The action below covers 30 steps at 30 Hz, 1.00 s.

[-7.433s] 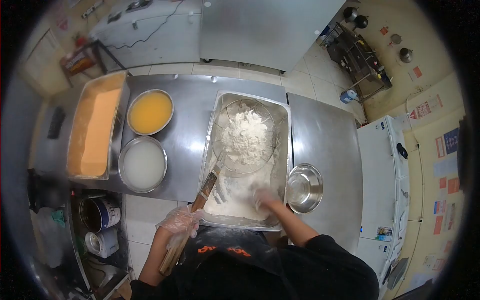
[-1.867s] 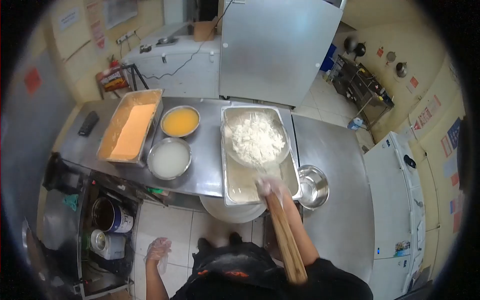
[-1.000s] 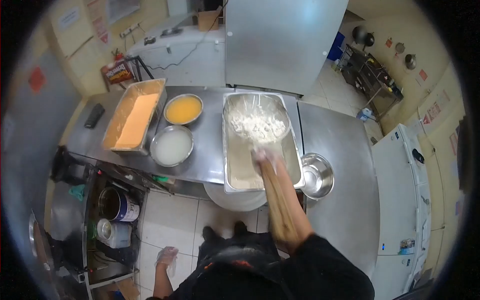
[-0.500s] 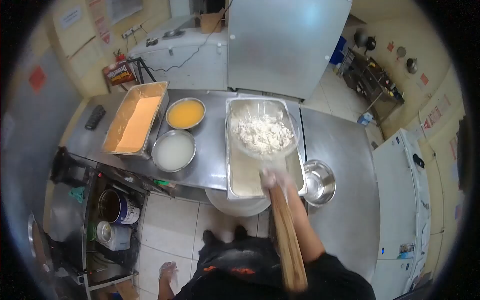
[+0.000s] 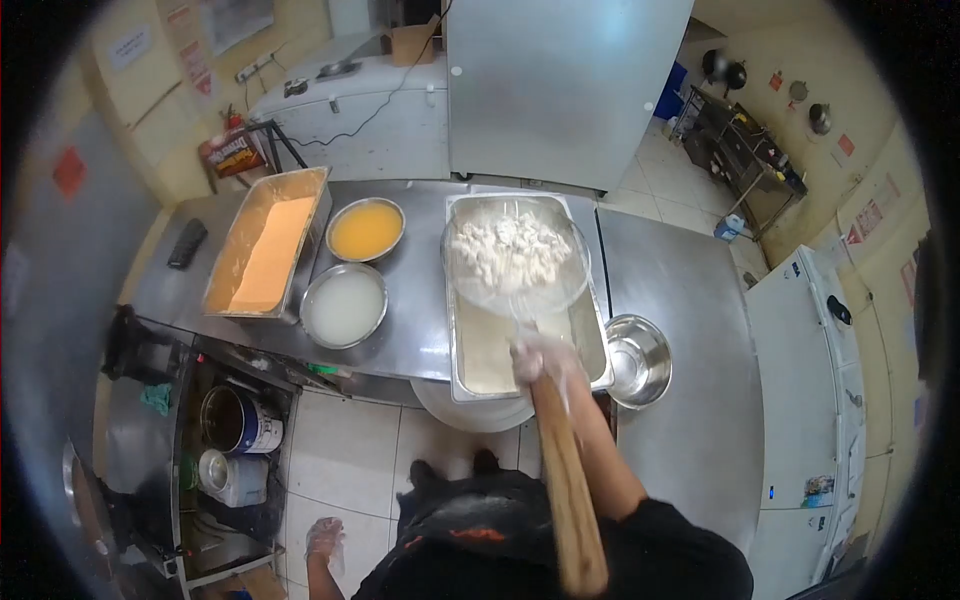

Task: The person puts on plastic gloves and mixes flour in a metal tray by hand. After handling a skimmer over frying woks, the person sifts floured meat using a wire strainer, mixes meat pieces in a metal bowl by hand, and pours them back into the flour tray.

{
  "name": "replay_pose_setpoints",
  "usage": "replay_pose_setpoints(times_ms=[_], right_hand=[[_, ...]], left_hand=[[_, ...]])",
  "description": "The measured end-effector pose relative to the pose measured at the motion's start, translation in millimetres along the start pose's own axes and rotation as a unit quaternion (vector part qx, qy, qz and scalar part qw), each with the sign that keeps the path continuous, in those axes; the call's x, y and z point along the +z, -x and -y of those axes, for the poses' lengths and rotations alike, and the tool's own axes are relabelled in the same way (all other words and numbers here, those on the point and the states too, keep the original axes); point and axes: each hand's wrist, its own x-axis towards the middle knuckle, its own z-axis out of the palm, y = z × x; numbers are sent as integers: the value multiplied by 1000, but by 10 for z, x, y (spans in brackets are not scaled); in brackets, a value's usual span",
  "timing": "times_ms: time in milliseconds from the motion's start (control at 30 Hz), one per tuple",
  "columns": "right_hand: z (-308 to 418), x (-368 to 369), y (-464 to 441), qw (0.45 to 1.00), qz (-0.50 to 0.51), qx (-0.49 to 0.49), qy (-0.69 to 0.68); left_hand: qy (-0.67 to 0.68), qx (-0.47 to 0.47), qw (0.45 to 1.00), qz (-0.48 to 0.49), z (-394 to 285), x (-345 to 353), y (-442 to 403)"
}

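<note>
We find the right hand (image 5: pixel 545 362) closed round the wooden handle (image 5: pixel 565 480) of the sieve (image 5: pixel 505 299), which the left hand (image 5: pixel 325 541) held some seconds ago. The left hand now hangs loose, well apart from the tray (image 5: pixel 488 362), with nothing visible in it. The sieve is over the tray's far half, slightly further left than a moment ago; whether it touches the tray we cannot tell. Inside, the pieces (image 5: pixel 513 246) now show as separate lumps, not a powdery heap. We judge that they carry less loose powder.
</note>
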Motion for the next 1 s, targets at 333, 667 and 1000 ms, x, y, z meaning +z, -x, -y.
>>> replay_pose_setpoints(times_ms=[333, 667, 1000], right_hand=[[-206, 365, 535, 997, 55, -51, 24], [-332, 381, 405, 949, 47, -285, 128], [-353, 669, 669, 885, -4, -430, 180]], left_hand=[[30, 10, 999, -28, -313, 415, 11], [-159, 44, 984, -66, 68, 100, -317], [-148, 79, 986, 9, -521, 429, -438]])
